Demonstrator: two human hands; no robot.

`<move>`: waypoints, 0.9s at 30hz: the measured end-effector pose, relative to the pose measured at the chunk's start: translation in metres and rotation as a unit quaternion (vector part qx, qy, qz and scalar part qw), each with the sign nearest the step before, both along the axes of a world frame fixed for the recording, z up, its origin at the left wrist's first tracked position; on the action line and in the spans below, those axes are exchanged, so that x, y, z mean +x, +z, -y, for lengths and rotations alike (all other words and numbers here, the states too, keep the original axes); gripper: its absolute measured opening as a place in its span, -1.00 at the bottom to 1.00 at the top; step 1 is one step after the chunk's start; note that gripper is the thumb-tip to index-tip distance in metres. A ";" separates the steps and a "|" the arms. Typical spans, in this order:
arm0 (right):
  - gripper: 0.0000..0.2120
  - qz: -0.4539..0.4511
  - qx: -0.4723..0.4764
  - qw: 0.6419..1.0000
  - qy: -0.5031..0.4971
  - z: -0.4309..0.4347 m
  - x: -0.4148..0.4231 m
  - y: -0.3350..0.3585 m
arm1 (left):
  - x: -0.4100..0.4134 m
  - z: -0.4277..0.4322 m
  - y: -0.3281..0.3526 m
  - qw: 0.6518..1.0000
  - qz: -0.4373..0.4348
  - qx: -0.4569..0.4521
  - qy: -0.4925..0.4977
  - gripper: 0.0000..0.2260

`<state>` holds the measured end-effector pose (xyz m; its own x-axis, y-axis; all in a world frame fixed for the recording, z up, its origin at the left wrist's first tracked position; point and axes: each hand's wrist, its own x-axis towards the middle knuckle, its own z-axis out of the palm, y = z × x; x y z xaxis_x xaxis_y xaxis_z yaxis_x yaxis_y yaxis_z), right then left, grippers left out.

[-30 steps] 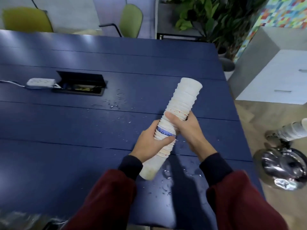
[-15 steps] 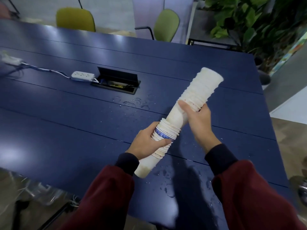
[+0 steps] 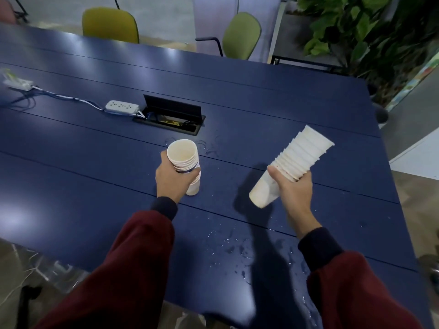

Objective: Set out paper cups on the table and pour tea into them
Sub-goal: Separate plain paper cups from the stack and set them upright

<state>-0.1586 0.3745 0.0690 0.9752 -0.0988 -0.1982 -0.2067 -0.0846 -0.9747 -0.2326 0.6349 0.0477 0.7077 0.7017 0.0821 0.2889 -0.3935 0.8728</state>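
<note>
My left hand (image 3: 172, 179) grips a short stack of white paper cups (image 3: 184, 157), held upright with its open mouth toward me, just above the dark blue table (image 3: 71, 143). My right hand (image 3: 293, 188) grips a longer stack of white paper cups (image 3: 297, 160), tilted with its mouth end up to the right and its closed bottom down to the left. The two stacks are well apart. No teapot or kettle shows in the head view.
A white power strip (image 3: 121, 107) with its cable lies at the left of an open cable box (image 3: 169, 117) set in the table. Water drops (image 3: 228, 245) spot the table near me. Two green chairs (image 3: 241, 35) stand behind the table, a plant (image 3: 356, 32) at the far right.
The single long stack has been pulled into two stacks. My left hand moved left with the short part and turned it upright; my right hand moved right with the long part.
</note>
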 end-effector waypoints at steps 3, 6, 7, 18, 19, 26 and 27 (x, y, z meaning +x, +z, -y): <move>-0.44 -0.017 -0.010 1.000 0.001 -0.012 -0.014 -0.013 | 0.004 -0.018 -0.015 1.000 -0.007 -0.017 0.001 -0.36; -0.42 -0.020 -0.026 0.999 0.018 -0.023 -0.022 -0.022 | 0.005 -0.029 -0.020 1.000 -0.003 -0.024 -0.008 -0.34; -0.41 -0.019 -0.031 0.999 0.020 -0.026 -0.024 -0.023 | 0.005 -0.031 -0.020 0.999 0.001 -0.031 -0.017 -0.33; -0.31 -0.029 -0.034 0.998 0.037 -0.061 -0.045 -0.026 | -0.021 -0.032 -0.062 0.958 -0.257 -0.123 -0.028 -0.15; -0.30 -0.034 -0.038 0.998 0.046 -0.061 -0.047 -0.028 | -0.025 -0.025 -0.062 0.944 -0.290 -0.150 -0.056 -0.27; -0.30 -0.093 -0.011 0.978 0.186 -0.050 -0.068 -0.021 | -0.007 0.055 -0.011 0.851 -0.086 -0.434 -0.283 -0.39; -0.35 -0.101 -0.014 0.975 0.197 -0.047 -0.069 -0.017 | -0.001 0.063 -0.006 0.841 -0.065 -0.452 -0.289 -0.41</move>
<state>-0.2276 0.4216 0.0518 0.8797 0.2672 -0.3934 -0.3407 -0.2228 -0.9134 -0.2341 0.5717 0.0412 0.9141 -0.0291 -0.4045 0.3934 0.3054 0.8671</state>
